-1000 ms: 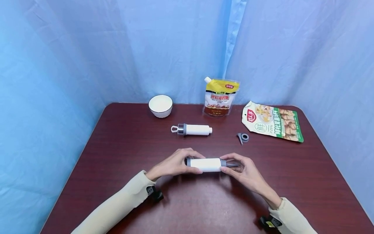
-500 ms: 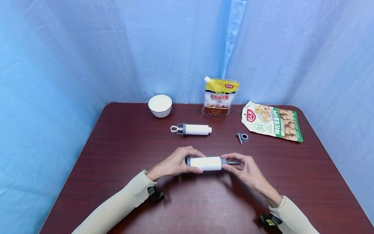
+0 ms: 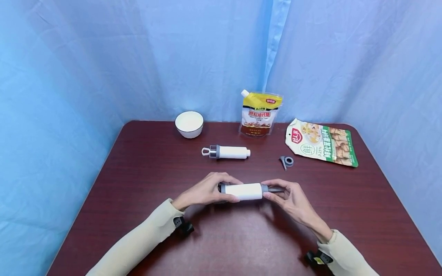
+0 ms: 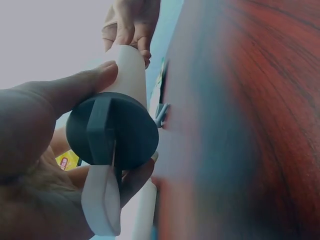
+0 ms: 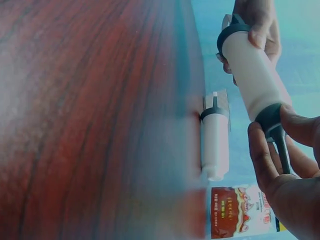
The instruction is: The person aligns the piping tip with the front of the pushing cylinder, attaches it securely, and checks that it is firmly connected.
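Note:
A white piping syringe point(image 3: 246, 191) with grey end collars lies level between the two hands, above the front of the table. My left hand point(image 3: 207, 190) grips its left end, thumb along the near side and fingers over the far side. In the left wrist view the dark end cap point(image 4: 135, 132) and white pull ring point(image 4: 102, 200) stick out past that hand. My right hand point(image 3: 293, 197) pinches the grey nozzle cap point(image 5: 270, 117) at the other end between thumb and fingers. The nozzle's thin spout point(image 3: 275, 189) points into the right palm.
Behind the hands lies a second white syringe point(image 3: 233, 152). Right of it are small grey nozzle parts point(image 3: 288, 161). At the back stand a white bowl point(image 3: 189, 124) and a spouted pouch point(image 3: 259, 115); a green-white packet point(image 3: 322, 143) lies at the right.
The right fingers have shifted slightly right off the white tube onto the grey nozzle cap. The syringe's right end has risen a little in the head view. The left hand keeps its grip.

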A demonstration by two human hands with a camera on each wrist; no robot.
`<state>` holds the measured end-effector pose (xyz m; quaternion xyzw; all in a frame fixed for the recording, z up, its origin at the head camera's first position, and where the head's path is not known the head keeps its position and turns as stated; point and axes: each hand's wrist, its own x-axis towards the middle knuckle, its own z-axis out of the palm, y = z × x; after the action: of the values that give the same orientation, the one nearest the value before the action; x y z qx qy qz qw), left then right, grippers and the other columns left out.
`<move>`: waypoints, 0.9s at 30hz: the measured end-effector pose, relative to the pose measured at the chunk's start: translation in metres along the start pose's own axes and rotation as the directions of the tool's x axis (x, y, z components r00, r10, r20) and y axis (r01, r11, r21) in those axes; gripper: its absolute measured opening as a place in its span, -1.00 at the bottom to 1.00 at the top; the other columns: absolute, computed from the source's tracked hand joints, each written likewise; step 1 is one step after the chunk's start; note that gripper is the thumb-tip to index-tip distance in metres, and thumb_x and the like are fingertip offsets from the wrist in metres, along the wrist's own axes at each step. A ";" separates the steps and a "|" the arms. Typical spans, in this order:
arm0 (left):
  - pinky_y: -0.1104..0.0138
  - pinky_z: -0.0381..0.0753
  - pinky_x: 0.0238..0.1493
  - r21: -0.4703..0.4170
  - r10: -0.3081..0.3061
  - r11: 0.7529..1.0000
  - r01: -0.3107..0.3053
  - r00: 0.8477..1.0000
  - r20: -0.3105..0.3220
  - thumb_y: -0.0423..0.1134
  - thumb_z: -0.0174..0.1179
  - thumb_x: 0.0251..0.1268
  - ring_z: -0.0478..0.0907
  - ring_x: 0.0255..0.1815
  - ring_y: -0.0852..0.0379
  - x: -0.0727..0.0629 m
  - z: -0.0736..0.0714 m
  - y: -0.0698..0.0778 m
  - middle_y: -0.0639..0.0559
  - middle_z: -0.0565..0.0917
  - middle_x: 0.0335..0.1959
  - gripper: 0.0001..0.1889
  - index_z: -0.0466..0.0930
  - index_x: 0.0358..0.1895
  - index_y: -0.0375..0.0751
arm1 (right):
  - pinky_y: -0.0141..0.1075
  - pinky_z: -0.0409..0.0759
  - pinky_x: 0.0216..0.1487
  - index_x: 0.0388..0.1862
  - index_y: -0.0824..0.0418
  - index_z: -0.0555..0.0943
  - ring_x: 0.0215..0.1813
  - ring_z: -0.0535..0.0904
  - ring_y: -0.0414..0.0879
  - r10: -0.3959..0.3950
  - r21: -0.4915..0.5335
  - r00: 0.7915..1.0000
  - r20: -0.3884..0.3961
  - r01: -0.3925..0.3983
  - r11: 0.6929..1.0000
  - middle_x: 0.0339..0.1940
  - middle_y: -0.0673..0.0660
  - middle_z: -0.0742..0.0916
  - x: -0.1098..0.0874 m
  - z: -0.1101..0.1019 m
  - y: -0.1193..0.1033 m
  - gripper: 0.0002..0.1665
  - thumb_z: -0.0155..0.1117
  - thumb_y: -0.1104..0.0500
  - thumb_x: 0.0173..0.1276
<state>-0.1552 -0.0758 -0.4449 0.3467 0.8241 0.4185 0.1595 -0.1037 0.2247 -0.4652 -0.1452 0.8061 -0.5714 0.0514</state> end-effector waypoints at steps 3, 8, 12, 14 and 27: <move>0.38 0.55 0.01 -0.023 -0.005 1.000 0.006 1.000 0.025 0.01 0.50 0.25 0.60 -0.05 0.28 0.002 -0.003 0.000 0.26 0.78 0.02 -0.58 0.73 0.19 0.17 | -0.38 0.73 0.00 0.14 0.22 0.70 -0.01 0.74 -0.18 -0.020 0.006 1.000 -0.005 0.020 1.000 0.06 0.25 0.78 -0.001 0.001 0.002 -0.67 0.42 0.22 0.43; 0.37 0.54 0.04 -0.073 -0.034 0.997 0.038 0.998 0.056 0.00 0.51 0.24 0.61 -0.04 0.29 0.002 -0.005 -0.001 0.29 0.79 0.04 -0.58 0.74 0.18 0.17 | -0.38 0.73 0.02 0.15 0.18 0.70 0.01 0.74 -0.18 -0.053 0.007 0.999 -0.015 0.053 0.999 0.08 0.23 0.78 -0.003 0.004 0.005 -0.67 0.42 0.24 0.43; 0.31 0.57 0.04 -0.090 -0.033 0.995 0.039 0.997 0.066 0.00 0.51 0.24 0.62 -0.07 0.25 0.001 -0.007 0.001 0.25 0.80 0.04 -0.57 0.74 0.18 0.15 | -0.40 0.72 0.03 0.14 0.15 0.70 0.02 0.74 -0.22 -0.082 0.009 0.996 -0.038 0.082 0.997 0.08 0.19 0.78 -0.003 0.006 0.005 -0.67 0.43 0.27 0.41; 0.26 0.59 0.05 -0.099 -0.035 0.994 0.041 0.997 0.069 0.00 0.51 0.23 0.63 -0.08 0.23 0.002 -0.008 0.001 0.25 0.80 0.03 -0.57 0.74 0.18 0.15 | -0.41 0.72 0.03 0.14 0.14 0.70 0.01 0.73 -0.21 -0.105 0.010 0.994 -0.044 0.105 0.994 0.08 0.16 0.78 -0.003 0.006 0.005 -0.66 0.43 0.28 0.40; 0.33 0.57 -0.06 0.044 0.014 0.999 -0.010 0.996 -0.093 -0.03 0.61 0.09 0.58 -0.15 0.29 -0.004 -0.001 0.003 0.25 0.75 -0.12 -0.54 0.77 0.11 0.18 | -0.36 0.72 0.08 0.17 0.17 0.69 0.06 0.72 -0.23 -0.071 0.022 0.997 -0.023 0.072 0.997 0.10 0.18 0.78 0.001 0.004 0.011 -0.65 0.42 0.24 0.43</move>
<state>-0.1516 -0.0778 -0.4425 0.3354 0.8374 0.4170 0.1108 -0.1056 0.2235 -0.4765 -0.1669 0.7945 -0.5834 0.0237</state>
